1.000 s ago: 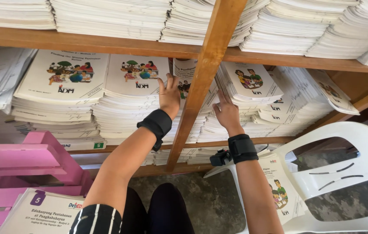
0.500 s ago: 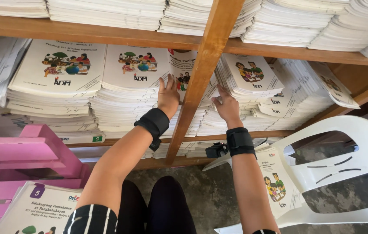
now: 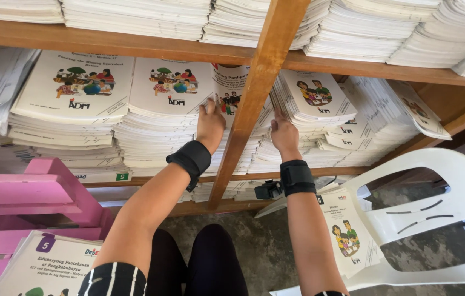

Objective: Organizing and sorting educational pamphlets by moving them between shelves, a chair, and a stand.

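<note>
My left hand [image 3: 210, 123] reaches into the wooden shelf [image 3: 134, 46] and grips the edge of a stack of white booklets [image 3: 230, 101] just left of the upright wooden post [image 3: 254, 104]. To the right of that post my right hand [image 3: 284, 134] presses into the same stack, fingers tucked between the booklets. Both wrists wear black bands. The fingertips of both hands are hidden among the pages.
More booklet stacks [image 3: 76, 104] fill the shelf left and right [image 3: 320, 101]. A pink wooden piece [image 3: 30, 192] with a booklet [image 3: 46, 266] on it sits at the left. A white plastic chair [image 3: 435, 219] carrying another booklet [image 3: 347, 233] stands at the right.
The view has shifted slightly. Both hands stay at the stack by the post, with the left hand a little higher on the booklets.
</note>
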